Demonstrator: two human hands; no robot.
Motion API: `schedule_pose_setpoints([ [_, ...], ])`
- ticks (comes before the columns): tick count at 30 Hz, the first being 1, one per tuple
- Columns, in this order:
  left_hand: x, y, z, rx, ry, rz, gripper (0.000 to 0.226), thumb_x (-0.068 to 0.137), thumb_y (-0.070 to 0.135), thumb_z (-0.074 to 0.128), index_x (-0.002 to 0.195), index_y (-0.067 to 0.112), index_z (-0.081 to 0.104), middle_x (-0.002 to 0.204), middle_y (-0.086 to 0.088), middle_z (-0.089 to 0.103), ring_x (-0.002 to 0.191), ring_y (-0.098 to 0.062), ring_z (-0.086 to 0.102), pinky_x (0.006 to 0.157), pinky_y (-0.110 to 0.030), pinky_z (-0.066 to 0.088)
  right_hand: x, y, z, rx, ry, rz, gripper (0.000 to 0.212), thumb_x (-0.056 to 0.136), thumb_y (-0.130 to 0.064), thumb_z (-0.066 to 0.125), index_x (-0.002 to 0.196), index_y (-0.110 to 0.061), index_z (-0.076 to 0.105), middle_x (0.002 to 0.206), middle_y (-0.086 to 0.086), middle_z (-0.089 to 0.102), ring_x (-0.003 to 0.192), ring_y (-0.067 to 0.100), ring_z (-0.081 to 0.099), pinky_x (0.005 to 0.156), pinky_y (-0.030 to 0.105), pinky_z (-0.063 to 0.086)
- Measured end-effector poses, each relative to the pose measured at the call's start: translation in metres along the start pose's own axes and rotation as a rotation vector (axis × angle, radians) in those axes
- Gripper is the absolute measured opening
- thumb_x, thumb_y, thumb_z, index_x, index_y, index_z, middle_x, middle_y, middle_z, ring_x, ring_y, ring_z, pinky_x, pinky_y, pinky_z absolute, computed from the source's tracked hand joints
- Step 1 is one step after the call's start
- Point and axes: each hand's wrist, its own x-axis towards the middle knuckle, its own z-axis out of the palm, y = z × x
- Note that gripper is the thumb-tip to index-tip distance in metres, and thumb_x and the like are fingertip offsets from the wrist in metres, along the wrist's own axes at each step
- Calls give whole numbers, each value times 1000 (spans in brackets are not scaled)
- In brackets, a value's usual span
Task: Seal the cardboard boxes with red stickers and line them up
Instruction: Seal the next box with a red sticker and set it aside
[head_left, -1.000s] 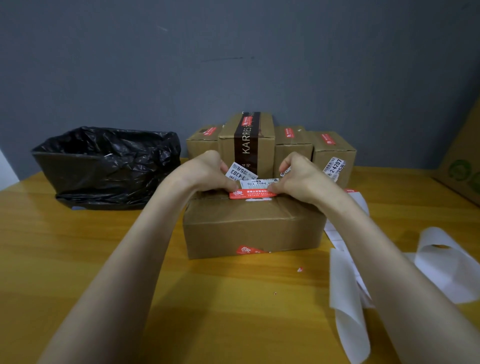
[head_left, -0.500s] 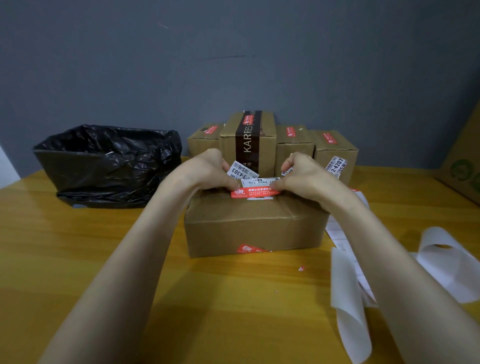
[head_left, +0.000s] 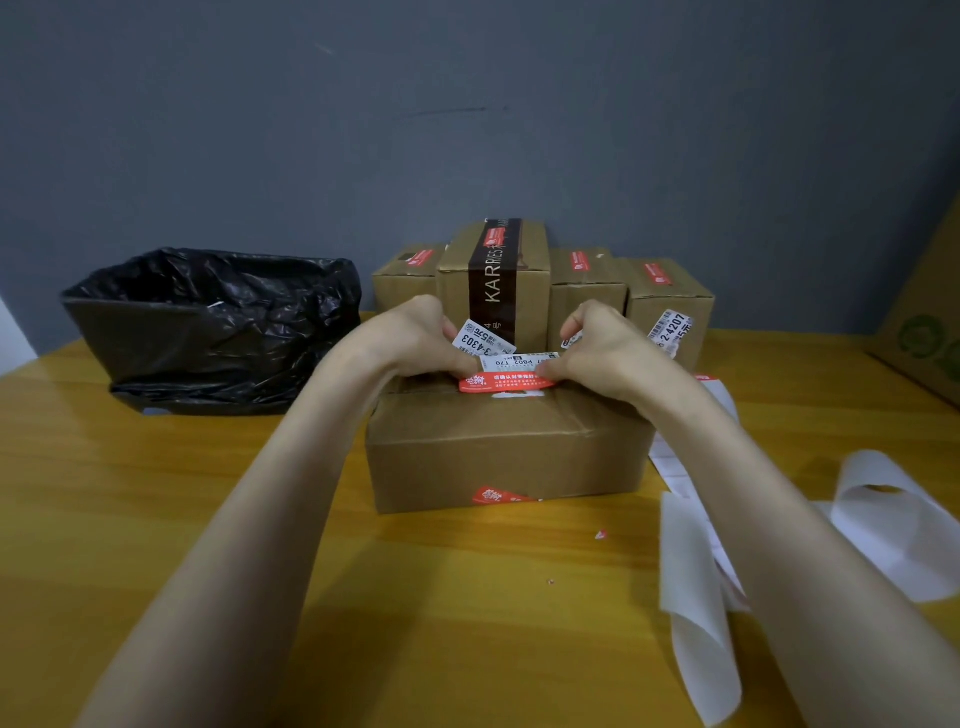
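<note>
left hand (head_left: 415, 338) and right hand (head_left: 602, 348) each pinch an end of the red sticker (head_left: 506, 383); held taut, likely to lay it flat over the box (head_left: 506, 447) seam | sealed boxes (head_left: 667, 291) lined behind on desk (head_left: 156, 493)

A wooden desk (head_left: 156, 519) carries a cardboard box (head_left: 509, 452); behind it four boxes (head_left: 587, 291), left a black-lined bin (head_left: 208, 327), right backing papers (head_left: 696, 597).

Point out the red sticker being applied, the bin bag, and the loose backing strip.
red sticker (head_left: 511, 383): head view, printed middle.
bin bag (head_left: 218, 322): head view, crumpled front.
backing strip (head_left: 696, 613): head view, curled middle.
</note>
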Motion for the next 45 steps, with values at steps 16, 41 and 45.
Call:
schedule_pose_setpoints([
  [16,5,-2,3,85,-6,-7,56,81,26,71,128,3,51,122,-8,57,99,-18,51,79,-26,38,-1,-2,2,-41,-14,0,41,77,-25,75,104,-18,45,104,1,48,91,17,45,66,27,34],
  [41,-3,5,-1,197,-17,-9,39,74,25,77,98,15,47,92,-2,54,83,-19,53,64,-28,41,-9,-6,-2,-157,-2,-21,44,76,-30,75,102,-13,44,82,-3,39,83,18,43,50,23,29],
  [45,-1,2,-3,-9,-34,-23,20,82,12,69,81,13,49,79,-5,60,66,-13,57,58,-24,51,-8,-5,-3,-162,-7,-35,42,77,-30,73,102,-13,45,93,0,42,87,19,43,51,22,29],
])
